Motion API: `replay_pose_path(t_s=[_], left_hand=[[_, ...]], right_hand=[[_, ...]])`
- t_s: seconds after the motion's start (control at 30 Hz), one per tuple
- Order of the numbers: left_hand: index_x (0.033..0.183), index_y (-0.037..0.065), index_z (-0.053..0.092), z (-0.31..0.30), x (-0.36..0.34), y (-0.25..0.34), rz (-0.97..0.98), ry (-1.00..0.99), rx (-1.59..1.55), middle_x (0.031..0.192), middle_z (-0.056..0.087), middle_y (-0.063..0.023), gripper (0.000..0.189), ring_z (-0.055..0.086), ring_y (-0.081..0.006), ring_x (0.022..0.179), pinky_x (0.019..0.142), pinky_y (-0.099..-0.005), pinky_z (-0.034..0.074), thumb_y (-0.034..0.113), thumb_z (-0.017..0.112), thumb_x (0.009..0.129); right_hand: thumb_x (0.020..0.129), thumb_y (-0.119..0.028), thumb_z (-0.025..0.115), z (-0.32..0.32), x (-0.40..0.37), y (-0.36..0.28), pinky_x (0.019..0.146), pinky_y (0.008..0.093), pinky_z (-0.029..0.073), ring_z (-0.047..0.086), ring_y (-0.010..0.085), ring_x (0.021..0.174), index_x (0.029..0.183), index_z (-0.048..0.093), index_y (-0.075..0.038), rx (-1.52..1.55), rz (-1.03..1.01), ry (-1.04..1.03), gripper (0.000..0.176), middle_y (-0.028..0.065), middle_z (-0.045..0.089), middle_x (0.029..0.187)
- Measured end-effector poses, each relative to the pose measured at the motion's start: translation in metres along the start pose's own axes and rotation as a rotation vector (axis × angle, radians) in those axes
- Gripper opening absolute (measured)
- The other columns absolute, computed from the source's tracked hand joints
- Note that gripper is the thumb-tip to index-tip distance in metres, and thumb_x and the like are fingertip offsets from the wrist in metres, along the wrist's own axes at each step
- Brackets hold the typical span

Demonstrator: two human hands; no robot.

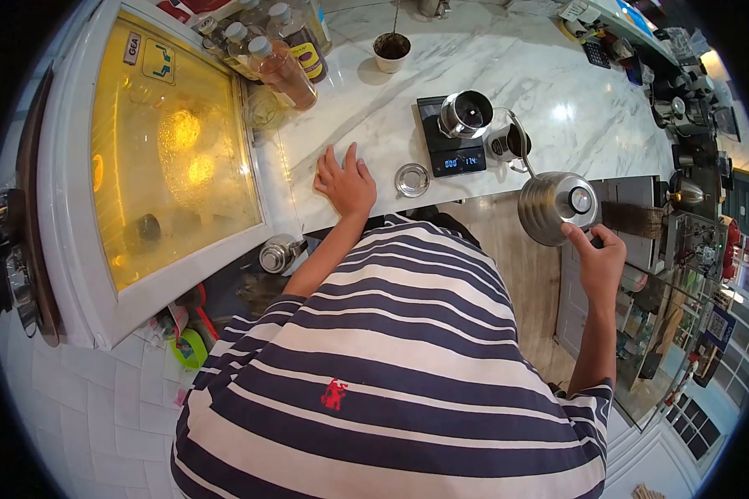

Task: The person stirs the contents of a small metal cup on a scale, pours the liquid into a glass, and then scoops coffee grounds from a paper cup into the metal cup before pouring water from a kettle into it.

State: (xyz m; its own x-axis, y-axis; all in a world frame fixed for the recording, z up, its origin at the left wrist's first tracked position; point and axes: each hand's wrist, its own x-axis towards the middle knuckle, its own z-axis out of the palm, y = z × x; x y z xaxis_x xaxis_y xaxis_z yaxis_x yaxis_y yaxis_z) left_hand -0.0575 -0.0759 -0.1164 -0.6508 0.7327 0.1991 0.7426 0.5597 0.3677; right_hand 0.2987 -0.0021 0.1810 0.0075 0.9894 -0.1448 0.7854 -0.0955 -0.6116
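Observation:
My left hand point(346, 180) rests on the marble counter with its fingers spread, holding nothing. In my right hand point(597, 249) is the handle of a steel gooseneck kettle point(543, 209), held over the counter's front edge. Its thin spout curves up and left toward a metal vessel point(466, 115) with dark contents. I see no water stream. The vessel stands on a black digital scale point(446, 158) with a lit blue display. Against the scale's right side is a dark cup point(504, 145), partly behind the spout. A small round clear dish point(412, 180) sits left of the scale.
Several bottles point(285, 75) stand at the counter's back left, beside a glass-fronted cabinet point(175, 158) lit yellow. A white cup with dark contents point(391, 51) is farther back. A metal-lidded jar point(280, 254) is below my left forearm. Shelves of equipment line the right.

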Motion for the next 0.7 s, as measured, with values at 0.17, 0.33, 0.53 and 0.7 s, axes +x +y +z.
replay_pose_path(t_s=[0.17, 0.33, 0.53, 0.7], left_hand=[[0.137, 0.025, 0.065, 0.001, 0.0, -0.001, -0.002, 0.001, -0.009, 0.156, 0.044, -0.0164, 0.04, 0.034, -0.0385, 0.145, 0.112, -0.0592, 0.025, 0.027, 0.059, 0.098], [0.137, 0.025, 0.065, -0.001, 0.0, 0.0, -0.007, -0.01, -0.01, 0.156, 0.044, -0.0164, 0.04, 0.033, -0.0387, 0.145, 0.112, -0.0594, 0.025, 0.027, 0.059, 0.098], [0.138, 0.025, 0.065, 0.0, 0.0, -0.001, -0.009, -0.01, -0.019, 0.156, 0.044, -0.0164, 0.04, 0.033, -0.0385, 0.145, 0.112, -0.0594, 0.025, 0.027, 0.059, 0.099], [0.139, 0.025, 0.065, -0.001, 0.001, -0.001, -0.011, -0.02, -0.01, 0.155, 0.044, -0.0168, 0.041, 0.033, -0.0376, 0.145, 0.113, -0.0581, 0.024, 0.027, 0.059, 0.098]], right_hand=[[0.081, -0.031, 0.09, 0.0, -0.003, -0.006, 0.054, 0.0298, 0.025, 0.033, 0.0067, 0.062, 0.065, 0.051, 0.002, -0.068, -0.018, -0.008, 0.053, -0.006, 0.037, 0.061], [0.08, -0.03, 0.09, 0.003, -0.003, -0.007, 0.054, 0.0297, 0.024, 0.032, 0.0065, 0.062, 0.064, 0.049, 0.001, -0.037, 0.0, -0.014, 0.054, -0.0062, 0.036, 0.062], [0.08, -0.03, 0.09, 0.006, 0.001, -0.009, 0.055, 0.0295, 0.024, 0.032, 0.0062, 0.062, 0.064, 0.049, 0.0, -0.014, 0.006, -0.02, 0.053, -0.0065, 0.036, 0.062], [0.08, -0.029, 0.09, 0.006, 0.002, -0.01, 0.055, 0.0294, 0.025, 0.032, 0.0061, 0.062, 0.064, 0.05, 0.0, 0.0, 0.024, -0.011, 0.052, -0.0066, 0.037, 0.062]])
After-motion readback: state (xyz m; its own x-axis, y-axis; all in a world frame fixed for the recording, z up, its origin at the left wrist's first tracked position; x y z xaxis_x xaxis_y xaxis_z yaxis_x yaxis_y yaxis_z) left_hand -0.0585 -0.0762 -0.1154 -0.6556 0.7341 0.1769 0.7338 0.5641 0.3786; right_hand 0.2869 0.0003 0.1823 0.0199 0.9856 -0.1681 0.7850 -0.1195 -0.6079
